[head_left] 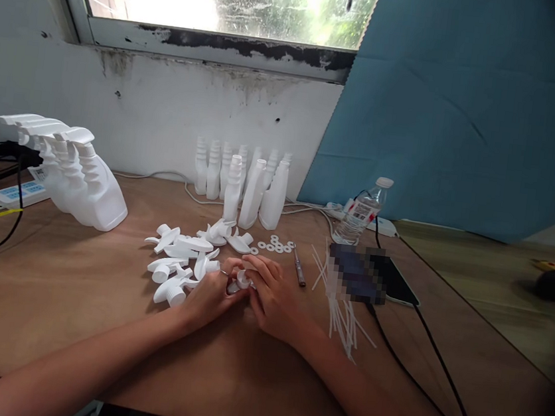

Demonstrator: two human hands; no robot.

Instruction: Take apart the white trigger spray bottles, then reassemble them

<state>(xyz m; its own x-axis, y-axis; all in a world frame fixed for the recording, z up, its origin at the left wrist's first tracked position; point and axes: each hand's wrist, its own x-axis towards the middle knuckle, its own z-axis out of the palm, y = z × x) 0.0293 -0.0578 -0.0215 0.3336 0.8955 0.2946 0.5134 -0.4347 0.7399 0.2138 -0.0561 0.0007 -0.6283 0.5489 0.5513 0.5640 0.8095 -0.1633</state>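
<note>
Both hands meet over the brown table, around a small white spray head. My left hand has its fingers wrapped round the piece from the left. On its other side, my right hand grips the same piece with bent fingers. Part of the spray head is hidden by the fingers. Several loose white trigger heads lie just left of my left hand. Beyond my right hand are several small white rings and a thin screwdriver.
White bottles stand near the wall. Assembled spray bottles are grouped at the left. Thin white tubes, a phone, black cables and a water bottle are at the right. A power strip sits far left.
</note>
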